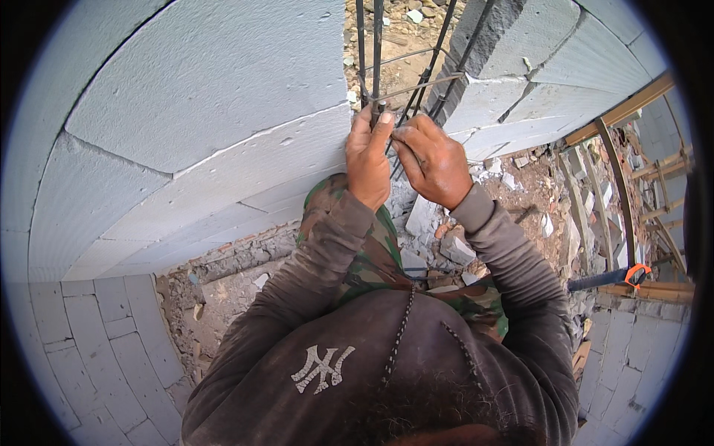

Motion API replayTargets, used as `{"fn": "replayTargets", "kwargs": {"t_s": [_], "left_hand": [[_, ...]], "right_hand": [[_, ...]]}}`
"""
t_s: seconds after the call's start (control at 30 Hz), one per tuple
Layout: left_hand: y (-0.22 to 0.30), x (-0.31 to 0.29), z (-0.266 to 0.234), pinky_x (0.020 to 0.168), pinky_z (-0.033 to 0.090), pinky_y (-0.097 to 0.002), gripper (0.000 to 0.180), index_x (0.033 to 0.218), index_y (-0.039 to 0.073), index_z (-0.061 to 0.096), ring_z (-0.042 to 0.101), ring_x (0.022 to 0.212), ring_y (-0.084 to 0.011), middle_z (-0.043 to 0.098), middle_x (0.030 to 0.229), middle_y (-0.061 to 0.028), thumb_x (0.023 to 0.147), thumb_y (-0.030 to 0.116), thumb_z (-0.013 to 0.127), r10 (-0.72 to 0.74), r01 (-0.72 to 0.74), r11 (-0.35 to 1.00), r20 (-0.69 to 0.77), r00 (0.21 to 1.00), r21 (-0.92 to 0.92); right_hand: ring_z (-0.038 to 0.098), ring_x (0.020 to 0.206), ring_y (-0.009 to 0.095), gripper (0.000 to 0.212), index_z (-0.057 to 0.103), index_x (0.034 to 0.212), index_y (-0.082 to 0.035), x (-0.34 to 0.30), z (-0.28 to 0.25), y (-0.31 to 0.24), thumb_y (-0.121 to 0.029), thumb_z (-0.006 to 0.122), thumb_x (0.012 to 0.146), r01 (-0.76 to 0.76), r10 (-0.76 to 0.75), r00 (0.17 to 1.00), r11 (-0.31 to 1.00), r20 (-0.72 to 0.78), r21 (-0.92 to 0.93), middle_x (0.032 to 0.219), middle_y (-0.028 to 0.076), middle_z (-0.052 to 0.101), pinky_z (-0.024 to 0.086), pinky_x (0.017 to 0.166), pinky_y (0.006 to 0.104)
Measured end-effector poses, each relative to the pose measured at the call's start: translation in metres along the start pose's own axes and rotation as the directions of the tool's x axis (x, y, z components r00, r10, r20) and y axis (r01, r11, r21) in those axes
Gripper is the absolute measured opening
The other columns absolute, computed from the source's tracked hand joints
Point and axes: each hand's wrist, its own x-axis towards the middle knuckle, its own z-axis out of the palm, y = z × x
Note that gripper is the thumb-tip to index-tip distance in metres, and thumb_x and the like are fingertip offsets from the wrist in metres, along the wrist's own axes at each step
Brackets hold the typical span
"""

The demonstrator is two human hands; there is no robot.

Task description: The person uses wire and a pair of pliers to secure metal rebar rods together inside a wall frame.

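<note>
Upright dark steel rebars, crossed by thin tie rings, stand in the gap between two block walls. My left hand is closed around one bar low in the cage, thumb and fingers near a short bar end. Just to its right, my right hand is pinched close to the same spot. Whatever its fingertips hold is too small or too hidden to name. Both hands nearly touch each other, and the bars below them are partly covered.
A pale block wall rises close on the left, another on the right. Broken block rubble covers the ground by my legs. At the right are a handsaw with an orange-edged handle and wooden planks.
</note>
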Motion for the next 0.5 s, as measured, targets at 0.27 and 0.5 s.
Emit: {"fn": "replayTargets", "kwargs": {"t_s": [0.27,0.5], "left_hand": [[0.000,-0.003,-0.002,0.089,0.047,-0.0271,0.033,0.125,0.003,0.062,0.058,0.099,-0.0107,0.063,0.107,-0.0027,0.113,0.029,0.045,-0.018,0.019,0.999,-0.029,0.999,0.039],[0.000,-0.002,0.006,0.089,0.046,-0.0295,0.040,0.127,-0.002,0.064,0.056,0.099,-0.0109,0.065,0.108,-0.0024,0.112,0.032,0.049,0.104,-0.095,0.986,-0.059,0.993,0.135]], "right_hand": [[0.067,0.090,0.036,0.021,0.066,0.106,-0.003,0.003,-0.004,-0.009,-0.004,0.071,0.086,-0.003,0.005,0.999,0.998,-0.038,0.055,0.112,0.014,0.062,0.055,0.071,0.0428],[0.067,0.092,0.038,0.017,0.067,0.105,-0.003,0.020,-0.004,0.010,-0.002,0.070,0.089,0.156,-0.146,0.980,0.985,-0.132,0.070,0.112,0.015,0.067,0.054,0.085,0.0443]]}}
